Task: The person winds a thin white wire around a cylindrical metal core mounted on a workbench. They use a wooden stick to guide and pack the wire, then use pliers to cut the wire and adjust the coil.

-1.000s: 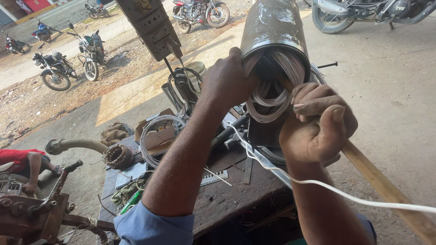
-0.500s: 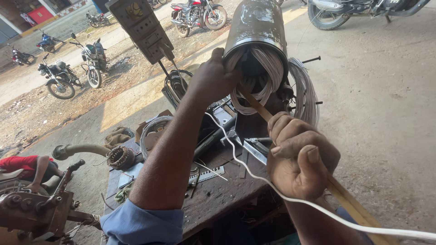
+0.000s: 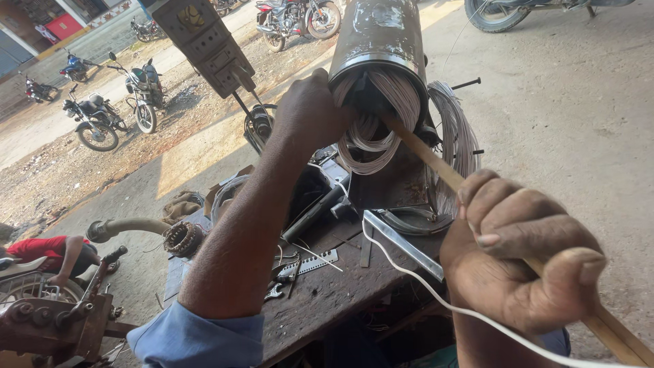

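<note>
Wooden stick [image 3: 436, 160] is clenched in the right hand [image 3: 518, 262], now nearer the camera, its tip inside the cylinder [image 3: 381, 48] among white coils [image 3: 381, 116]. Left hand [image 3: 310, 112] presses the coils at the rim, fingers hidden.

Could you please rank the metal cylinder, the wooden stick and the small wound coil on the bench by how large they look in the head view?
1. Metal cylinder, widest by far.
2. Wooden stick, long but thin; nearness to the camera stretches it, so its place is unsure.
3. Small wound coil, clearly smallest.

The right hand grips the stick; the left hand rests at the cylinder's mouth.
</note>
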Demonstrator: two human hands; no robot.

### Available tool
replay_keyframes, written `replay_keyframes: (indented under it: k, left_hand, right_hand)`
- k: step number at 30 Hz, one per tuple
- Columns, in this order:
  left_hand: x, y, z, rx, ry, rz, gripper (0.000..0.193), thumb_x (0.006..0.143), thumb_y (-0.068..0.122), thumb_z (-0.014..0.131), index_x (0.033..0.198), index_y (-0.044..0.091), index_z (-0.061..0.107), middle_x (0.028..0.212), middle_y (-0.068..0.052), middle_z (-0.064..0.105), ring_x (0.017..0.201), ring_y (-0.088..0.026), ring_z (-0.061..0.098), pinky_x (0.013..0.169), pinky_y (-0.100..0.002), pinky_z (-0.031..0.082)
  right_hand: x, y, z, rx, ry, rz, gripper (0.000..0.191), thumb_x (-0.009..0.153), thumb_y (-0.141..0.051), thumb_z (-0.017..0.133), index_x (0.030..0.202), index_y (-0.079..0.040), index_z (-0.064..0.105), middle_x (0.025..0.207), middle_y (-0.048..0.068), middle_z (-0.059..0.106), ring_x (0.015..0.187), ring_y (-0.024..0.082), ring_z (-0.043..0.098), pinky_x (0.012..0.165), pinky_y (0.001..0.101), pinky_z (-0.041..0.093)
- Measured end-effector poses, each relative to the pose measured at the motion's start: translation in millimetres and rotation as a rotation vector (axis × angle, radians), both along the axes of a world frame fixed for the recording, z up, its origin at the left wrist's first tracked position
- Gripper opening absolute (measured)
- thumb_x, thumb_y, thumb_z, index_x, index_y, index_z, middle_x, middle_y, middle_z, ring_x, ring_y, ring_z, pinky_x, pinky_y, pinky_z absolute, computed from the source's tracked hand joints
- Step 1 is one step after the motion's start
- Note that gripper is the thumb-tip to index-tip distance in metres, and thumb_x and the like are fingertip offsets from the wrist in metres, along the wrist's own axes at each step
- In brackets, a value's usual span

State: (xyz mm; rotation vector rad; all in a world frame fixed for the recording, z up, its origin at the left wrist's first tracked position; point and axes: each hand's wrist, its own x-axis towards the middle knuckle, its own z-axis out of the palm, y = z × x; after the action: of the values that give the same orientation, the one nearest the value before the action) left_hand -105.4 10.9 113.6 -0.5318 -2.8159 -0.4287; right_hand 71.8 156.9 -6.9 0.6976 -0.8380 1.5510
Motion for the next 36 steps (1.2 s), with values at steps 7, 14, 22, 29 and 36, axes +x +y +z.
replay_keyframes:
  k: [7,14,22,29,36]
  left_hand:
    - [0.1,2.6,-4.3,0.009,0.024,0.049,0.05,0.077,0.039,0.082,0.112,0.006,0.066,0.1,-0.016,0.075,0.096,-0.033,0.074,0.087,-0.047,0.057]
    - [-3.8,-0.1,-18.9,0.092,0.101,0.007,0.048,0.078,0.039,0.082,0.11,0.006,0.068,0.1,-0.017,0.075,0.098,-0.036,0.073,0.089,-0.049,0.056]
    - [-1.6,0.7,-15.3,0.112,0.024,0.043,0.047,0.08,0.034,0.078,0.116,0.007,0.063,0.102,-0.016,0.076,0.1,-0.035,0.073,0.09,-0.049,0.055]
    - [1.9,4.4,-18.2,0.096,0.072,0.052,0.049,0.082,0.037,0.077,0.117,0.005,0.062,0.103,-0.019,0.074,0.101,-0.038,0.072,0.089,-0.051,0.054]
    - [-0.2,2.6,-20.0,0.109,0.077,0.046,0.053,0.078,0.035,0.077,0.119,0.006,0.062,0.1,-0.018,0.076,0.097,-0.036,0.073,0.089,-0.049,0.055]
  right_hand:
    - [-71.2,-9.6,4.2,0.058,0.036,-0.004,0.036,0.109,-0.024,0.048,0.082,-0.002,0.06,0.06,0.008,0.053,0.049,0.013,0.048,0.052,0.0305,0.042]
    - [-57.3,-34.9,15.4,-0.033,-0.023,0.038,0.03,0.104,-0.019,0.05,0.076,-0.006,0.054,0.056,0.004,0.045,0.047,0.013,0.041,0.052,0.0295,0.035]
    - [-18.0,-28.2,7.7,0.015,-0.051,0.128,0.035,0.107,-0.027,0.053,0.078,-0.006,0.057,0.057,0.004,0.045,0.049,0.012,0.039,0.058,0.031,0.038]
    - [-30.1,-18.3,18.8,0.0,0.028,-0.03,0.034,0.103,-0.025,0.051,0.075,-0.006,0.058,0.058,0.004,0.048,0.045,0.008,0.041,0.049,0.0287,0.039]
    - [-72.7,-18.0,2.9,0.005,0.008,0.087,0.032,0.107,-0.023,0.052,0.08,-0.006,0.057,0.06,0.006,0.049,0.05,0.014,0.042,0.055,0.0311,0.036]
